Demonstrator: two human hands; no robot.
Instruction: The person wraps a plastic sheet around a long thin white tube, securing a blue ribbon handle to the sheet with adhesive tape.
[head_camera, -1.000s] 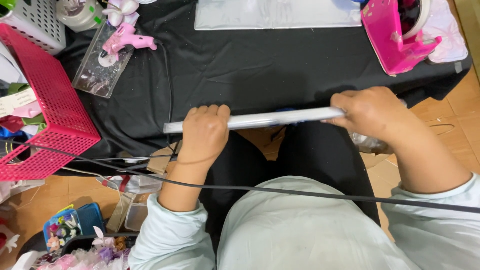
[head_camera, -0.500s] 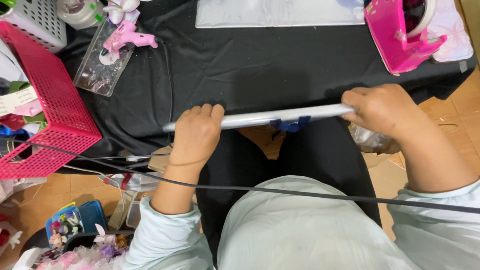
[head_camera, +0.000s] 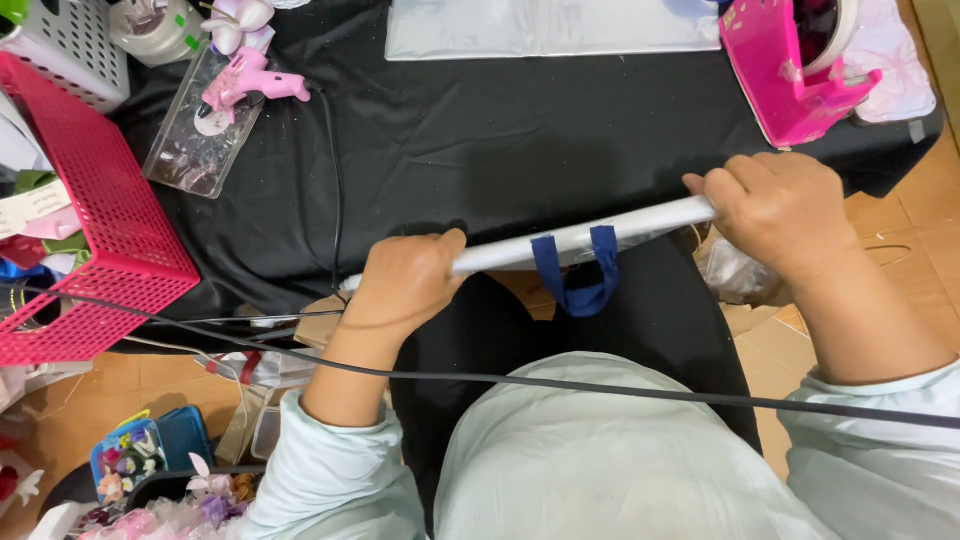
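level silvery roll (head_camera: 570, 240), blue-looped

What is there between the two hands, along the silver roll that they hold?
In the head view, between the left hand and the right hand, the silver roll carries a dark blue loop handle hanging below it; otherwise that stretch is bare.

between our left hand (head_camera: 405, 285) and right hand (head_camera: 775, 210) runs a roll (head_camera: 580, 238), a ribbon loop (head_camera: 578, 270) hanging from it. beyond our left hand lies a glue gun (head_camera: 245, 85); left of it, a basket (head_camera: 100, 230). beyond our right hand stands a tape dispenser (head_camera: 790, 65).
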